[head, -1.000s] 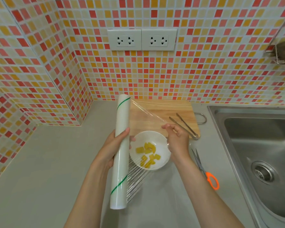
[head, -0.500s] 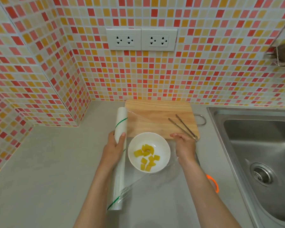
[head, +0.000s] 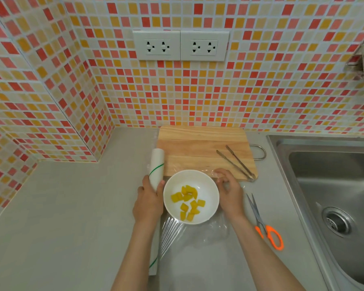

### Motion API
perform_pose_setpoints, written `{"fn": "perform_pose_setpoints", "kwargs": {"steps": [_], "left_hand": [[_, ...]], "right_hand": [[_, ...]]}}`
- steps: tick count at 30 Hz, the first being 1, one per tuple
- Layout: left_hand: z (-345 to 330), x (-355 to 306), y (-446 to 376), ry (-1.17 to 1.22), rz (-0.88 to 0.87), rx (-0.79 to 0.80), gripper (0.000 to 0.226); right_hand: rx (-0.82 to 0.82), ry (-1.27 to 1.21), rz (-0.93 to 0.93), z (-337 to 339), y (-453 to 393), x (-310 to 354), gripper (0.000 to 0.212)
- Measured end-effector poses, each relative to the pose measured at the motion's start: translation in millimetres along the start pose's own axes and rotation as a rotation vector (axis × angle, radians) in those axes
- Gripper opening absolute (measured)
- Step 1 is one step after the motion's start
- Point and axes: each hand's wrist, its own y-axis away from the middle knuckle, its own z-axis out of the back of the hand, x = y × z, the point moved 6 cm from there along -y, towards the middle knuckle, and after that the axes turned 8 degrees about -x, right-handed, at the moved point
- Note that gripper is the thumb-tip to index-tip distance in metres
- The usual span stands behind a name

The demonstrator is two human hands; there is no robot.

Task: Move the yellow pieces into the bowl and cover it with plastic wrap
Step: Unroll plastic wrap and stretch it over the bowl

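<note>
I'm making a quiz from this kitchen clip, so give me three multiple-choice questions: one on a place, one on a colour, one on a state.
1. Where do the tongs lie?
A in the sink
B on the board
C in the bowl

2. What colour are the scissors' handles?
A orange
B green
C blue

3. What does the left hand do?
A rests flat
B grips the roll
C holds the tongs

Answers:
1 B, they lie across the board's right side.
2 A, both loops are orange.
3 B, its fingers curl round the roll.
</note>
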Motion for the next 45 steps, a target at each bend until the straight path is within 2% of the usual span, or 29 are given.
{"fn": "perform_pose_setpoints", "kwargs": {"steps": [2, 5, 8, 10, 12, 15, 20, 22, 24, 26, 27, 28, 30, 32, 39, 45], "left_hand": [[0, -1, 1, -0.02, 0.002, -0.002, 0.058], [0, -2, 1, -0.038, 0.004, -0.002, 0.059], [0, -1, 1, -0.035, 0.006, -0.003, 0.06], [0, 0, 1, -0.029, 0.004, -0.001, 0.06], [-1, 0, 1, -0.028, 0.005, 0.004, 0.06], [-1, 0, 0, -0.023, 0.011, 0.016, 0.061], [1, 0, 1, 0.014, 0.018, 0.022, 0.06], [1, -1, 1, 0.016, 0.017, 0.021, 0.06], [0, -1, 2, 0.009, 0.013, 0.02, 0.061], [0, 0, 1, 0.005, 0.008, 0.016, 0.062], [0, 0, 1, 0.004, 0.008, 0.014, 0.062], [0, 0, 0, 0.003, 0.012, 0.014, 0.063], [-1, 0, 1, 0.004, 0.015, 0.014, 0.062], [-1, 0, 2, 0.004, 0.011, 0.003, 0.062], [-2, 2, 1, -0.011, 0.031, -0.016, 0.06], [-1, 1, 2, -0.019, 0.036, -0.028, 0.062]], "right_hand": [[0.087, -0.015, -0.03, -6, -1, -1, 0.027], [0.188, -0.042, -0.186, -13, 0, -7, 0.029], [0.229, -0.016, -0.422, -15, 3, -19, 0.024], [0.209, 0.049, -0.441, -13, 1, -20, 0.026], [0.172, 0.092, -0.404, -13, -1, -17, 0.023], [0.137, 0.142, -0.336, -13, 0, -14, 0.032], [0.188, 0.448, 0.034, -14, 1, 1, 0.013], [0.186, 0.525, 0.099, -10, -3, 5, 0.017], [0.062, 0.468, 0.136, 2, -11, 18, 0.014], [-0.087, 0.317, 0.249, 12, -17, 42, 0.011], [-0.066, 0.233, 0.281, 10, -20, 52, 0.012], [0.041, 0.149, 0.251, 0, -24, 58, 0.017], [0.388, -0.003, 0.038, -29, -22, 59, 0.033], [0.584, 0.023, -0.086, -48, -17, 50, 0.044], [0.659, 0.055, -0.217, -61, -24, 36, 0.062], [0.579, -0.276, -0.573, -55, -14, 10, 0.066]]}}
